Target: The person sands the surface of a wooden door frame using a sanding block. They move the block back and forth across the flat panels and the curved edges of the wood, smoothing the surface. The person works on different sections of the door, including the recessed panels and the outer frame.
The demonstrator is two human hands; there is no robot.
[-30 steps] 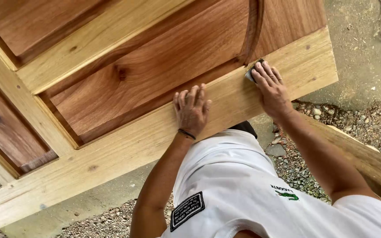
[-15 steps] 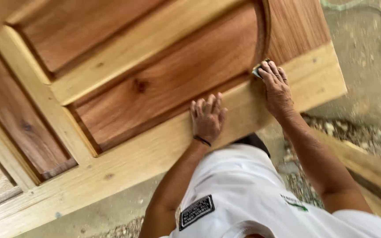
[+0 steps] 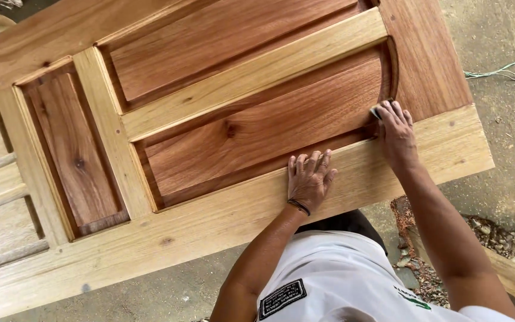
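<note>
Since a second ago the view has pulled back and swung, so more of the wooden door [image 3: 222,119] shows, but both hands keep their places on it: sanding goes on at the same corner, no real progress visible. Right hand [image 3: 397,136] presses fingers together over a small sandpaper pad [image 3: 376,112] at the curved right end of the reddish panel [image 3: 269,128] (pad mostly hidden). Left hand [image 3: 309,177] lies flat, fingers slightly spread, on the pale near rail [image 3: 210,220], bracing. Door lies flat; concrete floor [image 3: 502,167] below, gravel [image 3: 508,241] near right, thin cord [image 3: 502,70] far right.
</note>
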